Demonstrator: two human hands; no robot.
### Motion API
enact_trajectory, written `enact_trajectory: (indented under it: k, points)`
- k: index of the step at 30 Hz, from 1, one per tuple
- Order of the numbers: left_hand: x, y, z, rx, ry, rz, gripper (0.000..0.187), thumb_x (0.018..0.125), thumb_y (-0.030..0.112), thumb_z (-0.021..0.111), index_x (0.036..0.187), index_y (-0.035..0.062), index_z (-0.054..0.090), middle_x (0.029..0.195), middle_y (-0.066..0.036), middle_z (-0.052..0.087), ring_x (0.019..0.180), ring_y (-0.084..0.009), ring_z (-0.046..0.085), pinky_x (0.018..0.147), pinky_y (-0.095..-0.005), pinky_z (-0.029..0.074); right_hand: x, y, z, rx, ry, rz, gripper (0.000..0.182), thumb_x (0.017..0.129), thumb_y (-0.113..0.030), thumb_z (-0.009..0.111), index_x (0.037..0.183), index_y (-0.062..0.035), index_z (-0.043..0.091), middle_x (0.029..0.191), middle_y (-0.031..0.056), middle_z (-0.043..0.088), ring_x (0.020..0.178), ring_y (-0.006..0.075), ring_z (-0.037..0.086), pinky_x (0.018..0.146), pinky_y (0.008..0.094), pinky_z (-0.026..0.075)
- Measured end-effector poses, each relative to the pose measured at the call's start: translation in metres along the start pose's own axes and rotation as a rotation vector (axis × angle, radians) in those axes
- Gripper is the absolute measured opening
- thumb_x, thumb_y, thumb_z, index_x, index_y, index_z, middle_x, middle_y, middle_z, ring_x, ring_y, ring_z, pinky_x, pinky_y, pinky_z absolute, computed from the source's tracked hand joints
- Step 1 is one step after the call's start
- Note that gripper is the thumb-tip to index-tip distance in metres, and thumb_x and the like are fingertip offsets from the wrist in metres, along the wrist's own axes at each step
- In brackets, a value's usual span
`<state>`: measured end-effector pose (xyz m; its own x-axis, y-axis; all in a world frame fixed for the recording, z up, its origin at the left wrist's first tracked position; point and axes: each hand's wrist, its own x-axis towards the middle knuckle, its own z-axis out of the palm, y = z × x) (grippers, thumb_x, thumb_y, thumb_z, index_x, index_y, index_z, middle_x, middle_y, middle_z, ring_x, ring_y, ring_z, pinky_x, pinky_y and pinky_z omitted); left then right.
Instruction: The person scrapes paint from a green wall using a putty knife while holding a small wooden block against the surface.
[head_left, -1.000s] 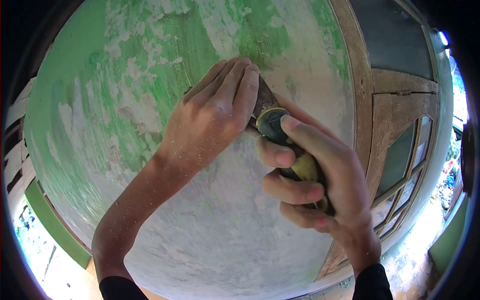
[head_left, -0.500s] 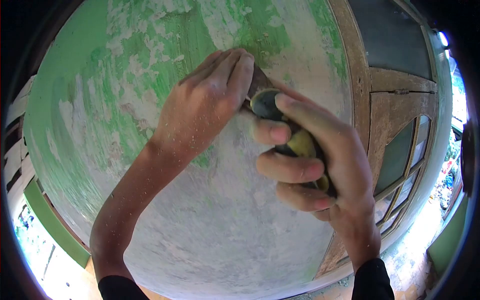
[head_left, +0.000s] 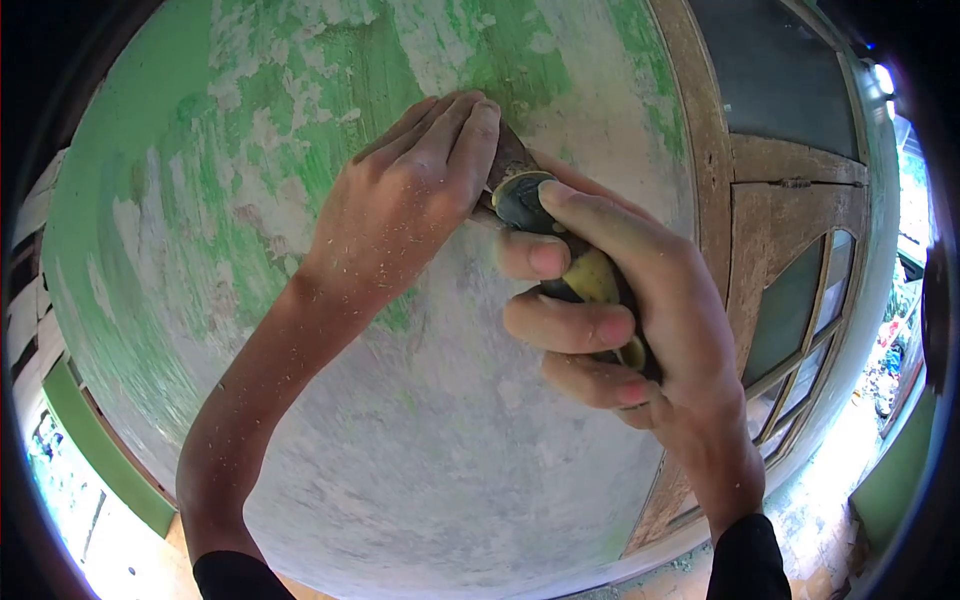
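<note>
My right hand (head_left: 655,300) is wrapped round the black and yellow handle of a scraper (head_left: 592,275), its thumb lying along the top near the collar. The scraper tilts up and to the left, its dull metal blade against the wall (head_left: 450,430). On the blade, my left hand (head_left: 420,170) presses with its fingers held together, hiding the blade's front edge. Green paint on the wall is patchy around my left hand, with pale, bare plaster below. Small flakes and dust cling to my left hand and forearm.
To the right stands a worn wooden frame (head_left: 712,130) with a glass-paned wooden door or window (head_left: 765,240). Low on the left is a green-painted ledge (head_left: 115,450). Bright outdoor light shows at both sides.
Both hands and the scraper sit slightly further left in view, and the scene has shifted a little with them. The grip is unchanged.
</note>
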<state>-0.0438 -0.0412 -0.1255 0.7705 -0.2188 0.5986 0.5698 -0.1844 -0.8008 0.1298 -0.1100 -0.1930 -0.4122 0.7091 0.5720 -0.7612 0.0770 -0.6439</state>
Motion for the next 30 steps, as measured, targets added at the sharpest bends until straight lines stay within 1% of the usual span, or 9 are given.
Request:
enact_trajectory:
  k: [2,5,9,11,14,20,24,26,30]
  points:
    - [-0.003,0.009,-0.001,0.07,-0.039,0.029,0.04,0.077,-0.001,0.067,0.115,-0.0084,0.06,0.116,-0.019,0.067,0.11,-0.0287,0.069,0.091,-0.0335,0.06,-0.007,0.009,-0.01,0.041,-0.039,-0.013,0.037,0.106,-0.018,0.04,0.141,-0.0076,0.042,0.082,-0.001,0.049,0.045,0.0005,0.035,0.024,0.0167,0.026]
    - [-0.003,0.002,0.004,0.128,0.012,0.048,0.039,0.078,-0.001,0.066,0.116,-0.0085,0.06,0.117,-0.02,0.066,0.11,-0.0283,0.068,0.09,-0.034,0.06,0.003,0.009,-0.015,0.005,-0.042,-0.026,0.031,0.106,-0.019,0.042,0.134,-0.0072,0.045,0.081,-0.0021,0.05,0.045,0.0003,0.036,0.024,0.0166,0.026]
    - [0.007,-0.007,0.001,0.07,-0.004,-0.01,0.037,0.08,-0.001,0.066,0.115,-0.0083,0.059,0.117,-0.02,0.067,0.11,-0.0281,0.068,0.091,-0.0338,0.06,0.01,-0.004,0.001,0.017,-0.021,-0.045,0.028,0.106,-0.021,0.043,0.13,-0.0065,0.047,0.08,-0.0018,0.05,0.046,0.0006,0.037,0.025,0.0166,0.026]
    - [-0.005,0.004,0.0,0.089,-0.004,0.065,0.037,0.08,-0.001,0.066,0.115,-0.0079,0.058,0.117,-0.019,0.067,0.111,-0.0284,0.068,0.091,-0.0332,0.059,-0.006,0.008,-0.005,0.028,-0.005,0.01,0.026,0.106,-0.021,0.044,0.126,-0.0053,0.048,0.08,-0.0017,0.051,0.046,0.0007,0.038,0.025,0.0163,0.027]
    - [0.0,-0.007,-0.002,-0.052,-0.033,-0.045,0.038,0.079,-0.001,0.066,0.115,-0.0074,0.058,0.117,-0.019,0.067,0.111,-0.0281,0.068,0.092,-0.0328,0.059,0.005,0.0,0.006,0.063,-0.029,0.013,0.027,0.106,-0.022,0.044,0.127,-0.0054,0.048,0.08,-0.002,0.05,0.047,0.0006,0.038,0.025,0.0159,0.026]
    - [-0.003,0.006,0.0,0.107,-0.009,-0.003,0.038,0.078,-0.001,0.066,0.115,-0.0073,0.058,0.116,-0.018,0.068,0.109,-0.0288,0.068,0.091,-0.0326,0.059,0.0,0.007,-0.009,0.04,-0.043,0.004,0.026,0.106,-0.022,0.043,0.128,-0.009,0.048,0.08,-0.0023,0.049,0.047,0.001,0.037,0.026,0.0159,0.025]
    - [0.002,0.001,-0.003,0.03,-0.045,-0.047,0.038,0.078,-0.002,0.066,0.115,-0.0075,0.059,0.116,-0.018,0.068,0.109,-0.0287,0.068,0.09,-0.0321,0.06,0.002,-0.002,0.001,0.0,0.028,0.032,0.028,0.107,-0.023,0.042,0.131,-0.0099,0.048,0.082,-0.0027,0.049,0.047,0.0009,0.036,0.026,0.0161,0.024]
    - [-0.003,0.004,0.0,0.095,0.001,0.063,0.038,0.078,-0.002,0.066,0.115,-0.0077,0.06,0.115,-0.018,0.068,0.108,-0.028,0.068,0.088,-0.0313,0.06,-0.004,0.01,-0.007,-0.002,-0.007,0.016,0.029,0.107,-0.024,0.041,0.132,-0.0108,0.048,0.082,-0.0031,0.049,0.046,0.0007,0.035,0.026,0.0162,0.024]
    - [0.003,-0.006,-0.003,0.002,-0.022,-0.013,0.039,0.077,-0.002,0.066,0.115,-0.0079,0.06,0.115,-0.019,0.067,0.107,-0.0276,0.069,0.087,-0.0307,0.061,0.004,-0.002,0.01,-0.029,0.064,0.011,0.03,0.107,-0.023,0.041,0.133,-0.01,0.047,0.081,-0.003,0.05,0.045,0.0005,0.035,0.025,0.0159,0.024]
